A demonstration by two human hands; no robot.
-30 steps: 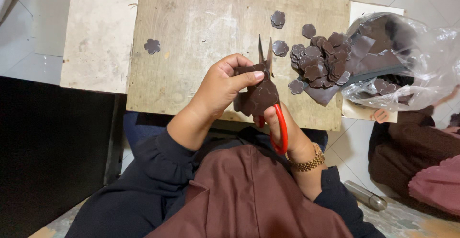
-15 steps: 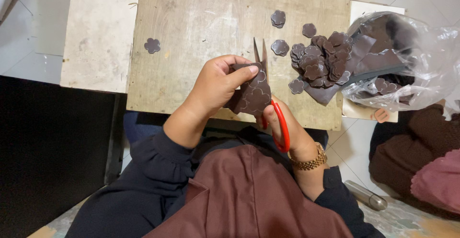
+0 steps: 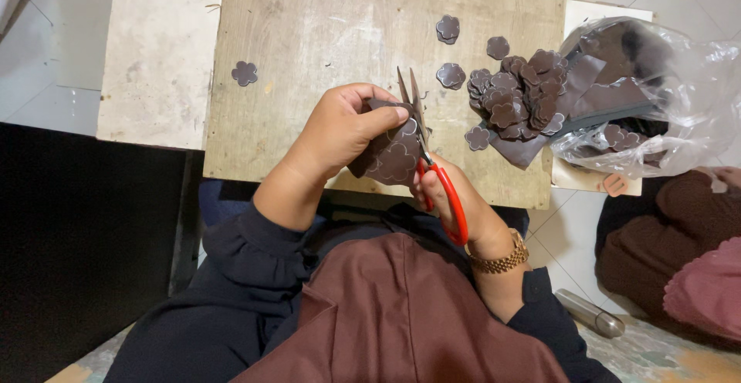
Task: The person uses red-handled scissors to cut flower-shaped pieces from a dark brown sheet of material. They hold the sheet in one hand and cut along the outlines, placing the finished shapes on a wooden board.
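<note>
Over the near edge of the bench (image 3: 309,59), your left hand (image 3: 340,132) was clamped on a dark brown sheet (image 3: 390,159) marked with pale flower outlines, thumb on top, fingers curled beneath. Your right hand (image 3: 444,194) was closed through the red handles of the scissors (image 3: 428,155); blades stood slightly parted, pointing away from you, touching the sheet's right edge. Both hands sat close together, the sheet between them.

Most of your right hand's fingers were hidden under the sheet and handles; how far the blades bit in was hard to make out. A gold wristwatch (image 3: 500,259) showed at your right wrist.

Right of the hands lay a heap of cut flower shapes (image 3: 521,94), with one stray flower (image 3: 245,72) well apart to the left. A clear plastic bag (image 3: 656,97) at the bench's right end held more dark sheets and cut pieces; its contents blurred behind the plastic. A metal cylinder (image 3: 590,313) lay on the floor, partly cut off by your sleeve.
</note>
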